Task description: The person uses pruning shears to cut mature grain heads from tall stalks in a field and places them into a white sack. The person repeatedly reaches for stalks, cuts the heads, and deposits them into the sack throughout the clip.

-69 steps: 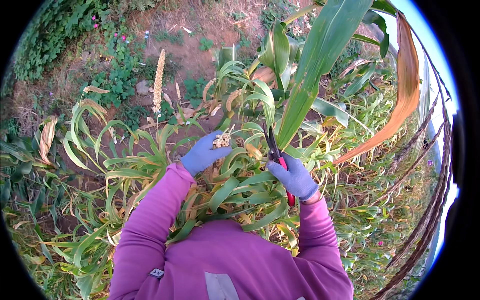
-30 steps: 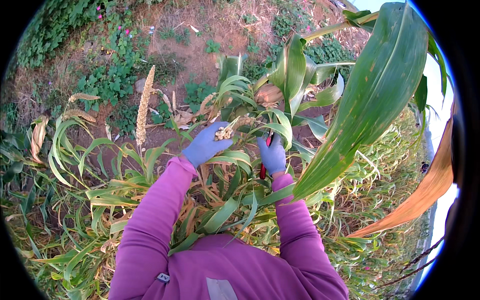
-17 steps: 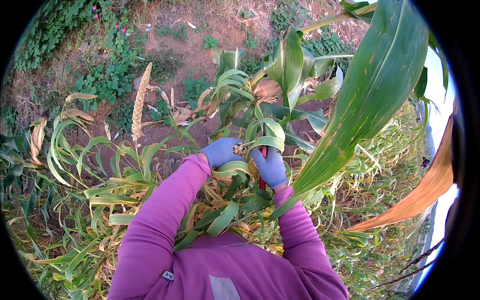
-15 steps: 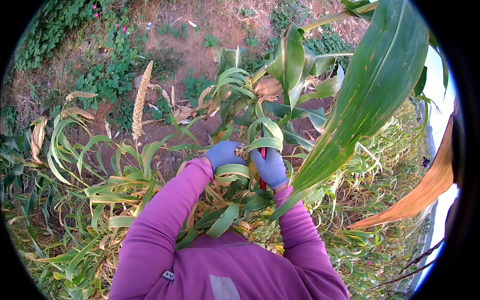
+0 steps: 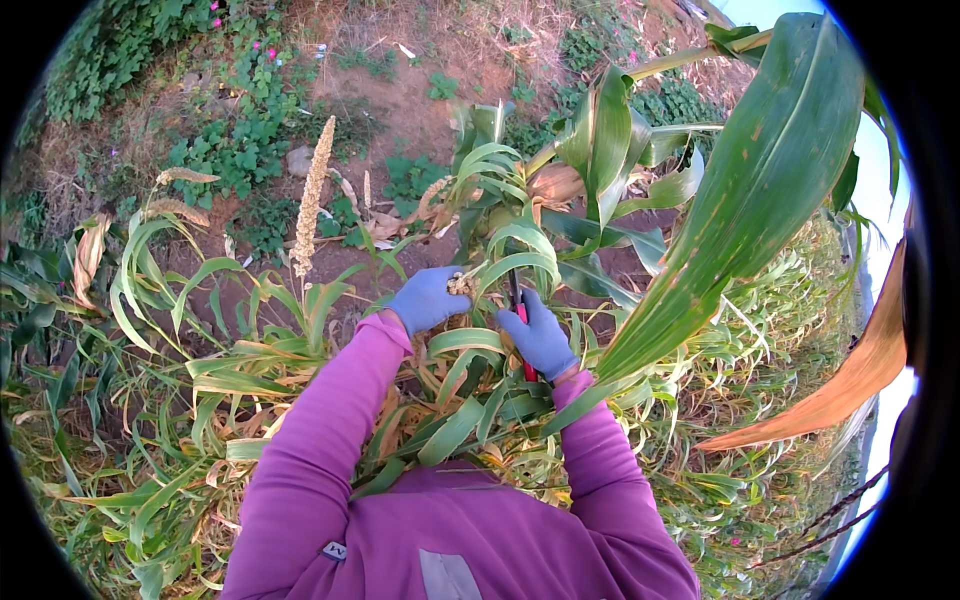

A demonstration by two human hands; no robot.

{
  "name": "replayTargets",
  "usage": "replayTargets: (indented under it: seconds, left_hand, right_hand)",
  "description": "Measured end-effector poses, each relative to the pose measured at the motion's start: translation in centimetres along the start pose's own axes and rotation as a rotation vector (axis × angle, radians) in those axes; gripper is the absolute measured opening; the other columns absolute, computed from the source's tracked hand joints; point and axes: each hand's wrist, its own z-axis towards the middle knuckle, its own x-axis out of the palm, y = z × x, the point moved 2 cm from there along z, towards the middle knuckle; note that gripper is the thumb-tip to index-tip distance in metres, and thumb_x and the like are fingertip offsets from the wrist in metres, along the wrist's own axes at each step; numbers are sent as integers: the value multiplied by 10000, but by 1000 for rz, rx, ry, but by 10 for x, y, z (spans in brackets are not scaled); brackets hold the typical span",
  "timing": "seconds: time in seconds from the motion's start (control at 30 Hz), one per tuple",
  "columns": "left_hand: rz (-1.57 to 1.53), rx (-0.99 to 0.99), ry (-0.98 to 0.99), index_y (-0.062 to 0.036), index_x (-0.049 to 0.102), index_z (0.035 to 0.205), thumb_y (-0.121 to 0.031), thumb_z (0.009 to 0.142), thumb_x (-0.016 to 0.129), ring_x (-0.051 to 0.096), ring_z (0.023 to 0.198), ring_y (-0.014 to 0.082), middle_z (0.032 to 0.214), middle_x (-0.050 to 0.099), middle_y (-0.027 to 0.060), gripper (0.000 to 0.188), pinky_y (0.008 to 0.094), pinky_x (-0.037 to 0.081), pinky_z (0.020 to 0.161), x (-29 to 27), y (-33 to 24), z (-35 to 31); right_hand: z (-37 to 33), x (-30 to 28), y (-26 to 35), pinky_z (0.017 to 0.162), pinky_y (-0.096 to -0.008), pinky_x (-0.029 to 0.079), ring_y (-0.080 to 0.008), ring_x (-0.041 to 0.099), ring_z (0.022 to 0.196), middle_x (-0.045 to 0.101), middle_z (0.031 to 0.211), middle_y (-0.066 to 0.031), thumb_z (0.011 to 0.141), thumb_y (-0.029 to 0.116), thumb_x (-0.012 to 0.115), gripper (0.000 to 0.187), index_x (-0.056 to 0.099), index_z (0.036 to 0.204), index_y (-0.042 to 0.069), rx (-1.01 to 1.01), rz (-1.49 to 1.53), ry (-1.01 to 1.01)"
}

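Note:
My left hand, in a blue-grey glove, is closed around a tan millet head; only a short piece of it shows beside the fingers. To its right my right hand, gloved alike, grips red-handled pruning shears. Their dark blades point away from me, just beneath a curled green leaf. I cannot tell whether the blades are parted. Long leaves surround both hands. An upright millet head stands to the left of my left hand, on its own stalk.
A broad green maize leaf hangs close on the right, crossing near my right forearm. Beyond my hands is a maize plant with a dry-husked ear. Drooping millet heads are at the left. Bare soil and low weeds lie farther off.
My left hand has drawn away to the left with the millet head, widening the gap between my hands. The dark blades of the shears now show. The whole view has shifted slightly.

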Motion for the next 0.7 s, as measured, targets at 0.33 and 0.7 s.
replayTargets:
  seconds: [0.33,0.7]
  left_hand:
    - [-143,-197,-428,-1,634,1073,-237,780,690,646,817,209,913,678,133,381,348,500,757,-34,66,-35]
    - [-246,-156,-294,0,622,1121,-196,811,711,633,831,144,948,684,89,377,306,508,771,-40,59,-56]
  right_hand:
    - [97,38,-22,780,-391,492,-274,632,813,654,916,-164,842,452,604,549,550,1144,-3,132,139,131]
    - [257,67,-79,849,-385,469,-291,612,933,624,1039,-192,787,517,640,684,537,1163,-45,212,212,86]
